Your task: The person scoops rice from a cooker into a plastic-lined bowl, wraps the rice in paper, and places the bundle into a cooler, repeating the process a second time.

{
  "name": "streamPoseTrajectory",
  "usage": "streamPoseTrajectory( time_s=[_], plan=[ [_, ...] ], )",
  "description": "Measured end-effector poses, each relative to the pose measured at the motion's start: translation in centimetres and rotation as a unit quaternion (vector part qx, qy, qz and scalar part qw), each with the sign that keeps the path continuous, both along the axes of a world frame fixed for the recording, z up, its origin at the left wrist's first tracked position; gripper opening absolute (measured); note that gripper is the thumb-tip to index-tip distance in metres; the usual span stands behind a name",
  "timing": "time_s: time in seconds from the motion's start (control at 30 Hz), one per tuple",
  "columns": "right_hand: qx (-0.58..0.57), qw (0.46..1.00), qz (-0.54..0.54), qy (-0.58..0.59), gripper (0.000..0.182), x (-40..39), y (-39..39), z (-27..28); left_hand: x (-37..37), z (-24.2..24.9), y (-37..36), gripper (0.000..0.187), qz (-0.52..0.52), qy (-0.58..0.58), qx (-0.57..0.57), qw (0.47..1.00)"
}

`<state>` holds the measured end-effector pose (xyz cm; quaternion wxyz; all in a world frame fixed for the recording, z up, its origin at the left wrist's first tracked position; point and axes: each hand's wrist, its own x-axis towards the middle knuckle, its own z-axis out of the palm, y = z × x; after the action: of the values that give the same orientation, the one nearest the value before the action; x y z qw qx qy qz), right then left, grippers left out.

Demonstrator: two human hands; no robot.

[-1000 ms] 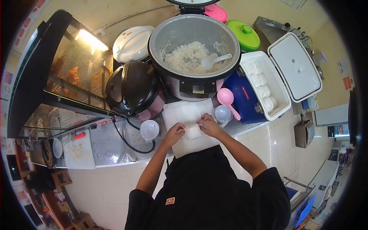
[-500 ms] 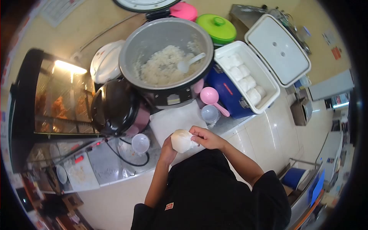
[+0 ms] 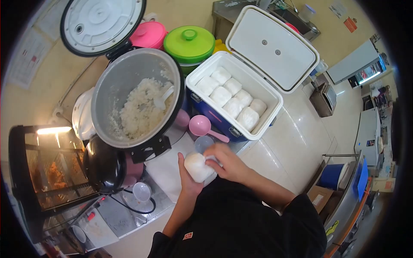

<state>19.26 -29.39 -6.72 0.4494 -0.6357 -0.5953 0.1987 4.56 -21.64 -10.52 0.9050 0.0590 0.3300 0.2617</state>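
Observation:
A white paper-wrapped rice bundle [image 3: 197,167] is held in front of my dark shirt. My left hand [image 3: 189,184] cups it from the left and below, thumb raised along its side. On the other side, the fingers of my right hand [image 3: 228,163] pinch the wrapper at its upper right edge; they look slightly blurred. Beneath is a white sheet [image 3: 165,165] on the counter. Just beyond my hands are a clear cup [image 3: 204,143] and a pink scoop [image 3: 200,125]. Several similar white bundles [image 3: 221,96] sit inside the open blue cooler [image 3: 270,105].
An open rice cooker [image 3: 102,101] holds rice [image 3: 140,109] and a white paddle [image 3: 163,99]. Left of it stand a dark-lidded pot [image 3: 103,165] and a lit food warmer [image 3: 53,165]. A green-lidded container [image 3: 189,43] is behind. Another cup [image 3: 142,191] lies near a black cable.
The view has swung right, so the cooker and cooler appear farther left. My right hand has shifted over the bundle's upper right side; the bundle looks more closed and rounded.

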Motion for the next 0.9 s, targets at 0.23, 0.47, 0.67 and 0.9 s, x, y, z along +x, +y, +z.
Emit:
streamPoseTrajectory(
  time_s=[0.23,0.47,0.67,0.9],
  plan=[
    [-0.056,0.995,-0.006,0.079,0.054,4.9,-0.4,6.6,7.2,2.7,-1.3,0.058,0.153,0.131,0.389,0.899],
    [-0.152,0.964,0.003,0.219,0.062,10.1,-0.1,6.5,12.4,3.4,0.3,0.049,0.015,0.168,0.530,0.831],
    [-0.106,0.907,-0.077,0.401,0.057,18.0,6.1,3.4,21.2,2.8,8.0,0.050,-0.096,0.198,0.536,0.815],
    [-0.163,0.921,-0.185,0.303,0.053,24.3,15.1,-4.2,20.0,3.0,10.1,0.047,0.107,0.155,0.491,0.851]
  ],
)
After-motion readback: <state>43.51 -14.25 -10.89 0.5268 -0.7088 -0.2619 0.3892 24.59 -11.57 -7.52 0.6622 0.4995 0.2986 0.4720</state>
